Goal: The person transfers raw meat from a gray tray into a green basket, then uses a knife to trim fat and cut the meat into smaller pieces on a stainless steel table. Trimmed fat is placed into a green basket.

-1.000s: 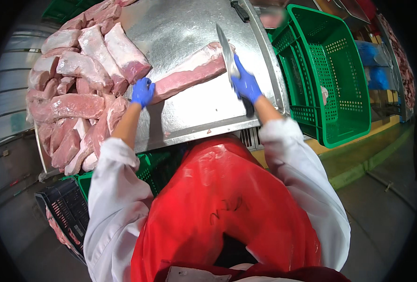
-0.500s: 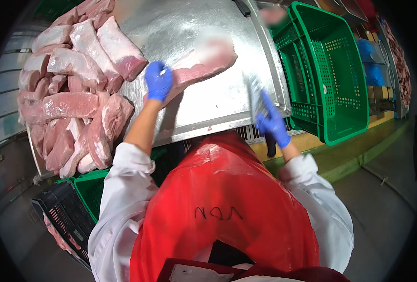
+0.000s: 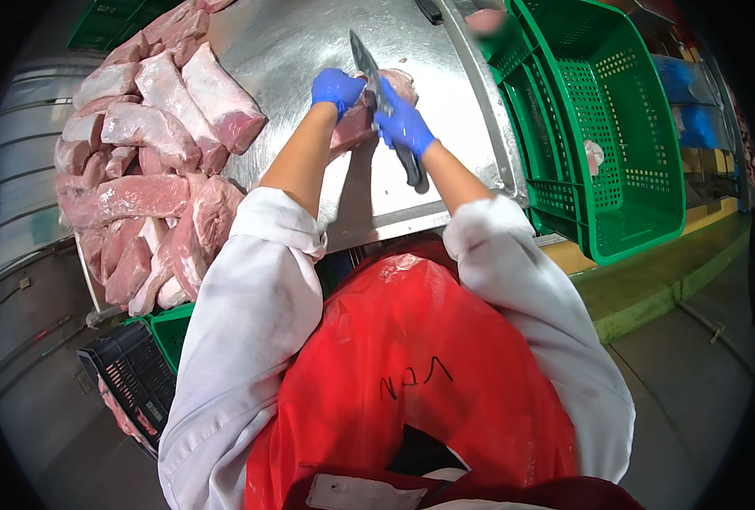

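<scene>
A pale pink slab of meat (image 3: 352,132) lies on the metal work table, partly hidden under both my blue-gloved hands. My left hand (image 3: 337,91) is closed at the slab's upper left side and appears to grip it there. In my right hand (image 3: 405,123) is a knife (image 3: 364,58), held over the slab close beside the left hand. Its blade points away from me, and the black handle sticks out below the palm. The slab's far right end shows beyond the right hand.
Several large cuts of meat (image 3: 144,195) are heaped at the table's left. Green crates (image 3: 598,252) stand along the right edge, with a small pale scrap (image 3: 594,157) inside one. A black crate (image 3: 127,374) holding meat sits at lower left. A dark object (image 3: 429,11) lies at the far edge.
My right hand has come from the table's near right edge up to the slab with the knife. My left hand has moved right and away from me, and the slab has shifted.
</scene>
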Motion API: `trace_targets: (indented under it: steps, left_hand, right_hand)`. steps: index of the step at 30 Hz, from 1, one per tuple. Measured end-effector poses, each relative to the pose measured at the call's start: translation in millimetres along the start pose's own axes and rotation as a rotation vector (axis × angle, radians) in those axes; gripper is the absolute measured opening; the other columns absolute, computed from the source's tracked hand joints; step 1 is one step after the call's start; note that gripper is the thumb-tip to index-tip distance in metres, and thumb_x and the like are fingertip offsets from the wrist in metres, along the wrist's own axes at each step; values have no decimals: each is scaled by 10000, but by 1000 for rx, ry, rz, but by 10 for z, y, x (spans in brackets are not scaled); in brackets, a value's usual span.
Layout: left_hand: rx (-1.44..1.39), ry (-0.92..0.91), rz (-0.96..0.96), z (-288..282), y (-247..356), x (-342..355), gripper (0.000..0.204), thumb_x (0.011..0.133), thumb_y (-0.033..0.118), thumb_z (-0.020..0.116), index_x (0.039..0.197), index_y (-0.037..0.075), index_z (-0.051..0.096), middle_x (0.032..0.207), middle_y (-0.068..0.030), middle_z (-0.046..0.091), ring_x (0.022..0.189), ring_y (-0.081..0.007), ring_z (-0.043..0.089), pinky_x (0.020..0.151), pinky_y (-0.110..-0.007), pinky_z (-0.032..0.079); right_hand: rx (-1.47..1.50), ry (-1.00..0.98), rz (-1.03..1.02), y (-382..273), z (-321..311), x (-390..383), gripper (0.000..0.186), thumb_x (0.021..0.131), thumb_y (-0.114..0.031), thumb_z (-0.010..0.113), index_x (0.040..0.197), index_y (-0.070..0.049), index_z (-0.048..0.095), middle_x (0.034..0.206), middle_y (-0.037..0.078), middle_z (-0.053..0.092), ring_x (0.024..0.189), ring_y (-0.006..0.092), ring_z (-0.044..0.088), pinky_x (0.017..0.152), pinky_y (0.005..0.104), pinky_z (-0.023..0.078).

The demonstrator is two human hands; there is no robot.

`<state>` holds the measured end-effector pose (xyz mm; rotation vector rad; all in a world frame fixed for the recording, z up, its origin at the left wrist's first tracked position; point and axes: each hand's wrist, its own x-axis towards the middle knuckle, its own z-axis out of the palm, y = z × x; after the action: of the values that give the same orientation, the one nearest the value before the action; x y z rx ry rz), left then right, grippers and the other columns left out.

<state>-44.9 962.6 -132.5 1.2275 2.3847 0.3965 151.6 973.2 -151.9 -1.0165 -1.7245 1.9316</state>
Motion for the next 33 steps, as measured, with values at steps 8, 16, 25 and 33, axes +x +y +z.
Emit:
trace_targets:
  steps: [8, 16, 25, 33]
  left_hand:
    - [23, -117, 256, -156, 5, 373, 376, 851, 343, 613, 817, -13, 730, 792, -193, 708, 689, -292, 680, 656, -380, 517]
    - [-701, -245, -77, -410, -278, 509, 153, 848, 137, 665, 757, 15, 677, 690, -50, 613, 557, -120, 553, 527, -259, 451]
    - [-1123, -294, -112, -693, -370, 467, 94, 894, 119, 642, 894, 27, 663, 817, -60, 649, 710, -133, 596, 637, -253, 493]
    - [-1225, -284, 86, -1088, -363, -64, 178, 906, 99, 566, 742, 58, 622, 653, -55, 587, 570, -142, 539, 529, -278, 421]
  right_hand:
    - [-28, -88, 63, -99, 103, 29, 796, 947, -145, 551, 1608, -200, 110, 710, 105, 622, 540, 168, 609, 515, 317, 534]
    - [-209, -141, 3, 32, 443, -862, 805, 924, -113, 498, 1606, -185, 75, 1136, 298, 630, 644, 303, 678, 628, 401, 576]
    - [-277, -240, 80, -69, 764, -922, 831, 906, -119, 479, 1605, -151, 30, 1253, 339, 580, 1028, 447, 641, 896, 486, 509]
    - [-335, -274, -15, -29, 1110, -669, 809, 916, -154, 479, 1607, -141, 57, 992, 240, 693, 759, 354, 708, 740, 428, 568]
